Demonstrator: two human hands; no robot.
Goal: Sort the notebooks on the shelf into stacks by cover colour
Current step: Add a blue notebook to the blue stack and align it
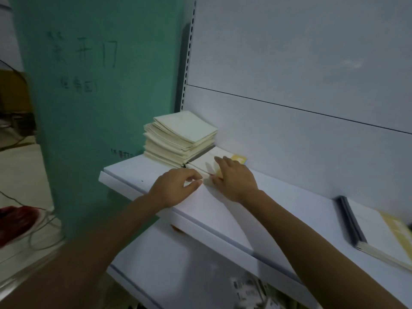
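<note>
A tall stack of cream notebooks (181,137) stands at the left end of the white shelf (223,210), against the back panel. Just right of it lies a low notebook (204,162) with a white cover and a yellow patch at its far corner. My right hand (234,178) lies on that low notebook with fingers stretched flat over the cover. My left hand (176,188) rests on the shelf at the notebook's near left corner, fingers curled, thumb and forefinger close at the edge. Another stack of white-and-yellow notebooks (379,230) with grey spines sits at the shelf's right end.
A green wall (100,85) with handwriting rises left of the shelf. A slotted upright (188,54) and white back panel (301,74) stand behind it. Cables and a red object (15,221) lie on the floor at the left. Packets (249,291) sit on the shelf below.
</note>
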